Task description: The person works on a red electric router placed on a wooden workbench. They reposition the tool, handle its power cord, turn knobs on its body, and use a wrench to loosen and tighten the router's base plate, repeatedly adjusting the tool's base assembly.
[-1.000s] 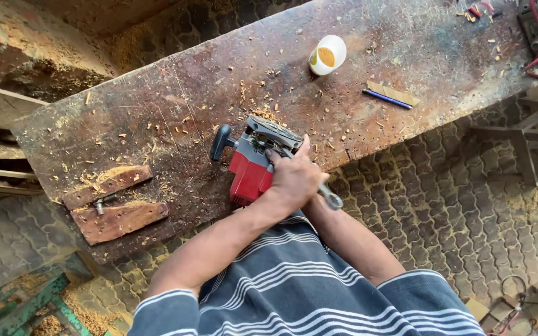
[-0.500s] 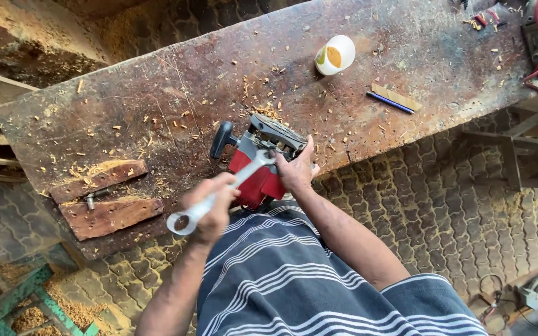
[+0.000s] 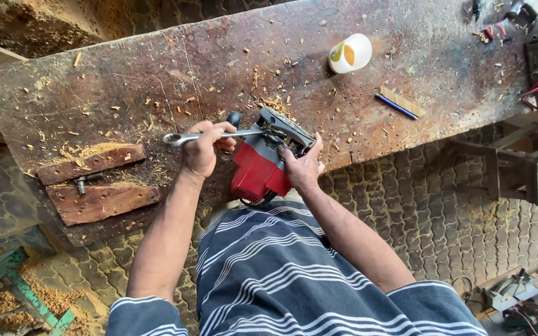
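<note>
Head view shows the left hand clamped on a steel wrench set against a red electric planer, which the right hand grips near the rusty sawdust-strewn table's front edge.

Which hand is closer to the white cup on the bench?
The right hand. It rests on the red power tool, below and slightly left of the white cup. The left hand, holding the wrench, is farther left.
</note>
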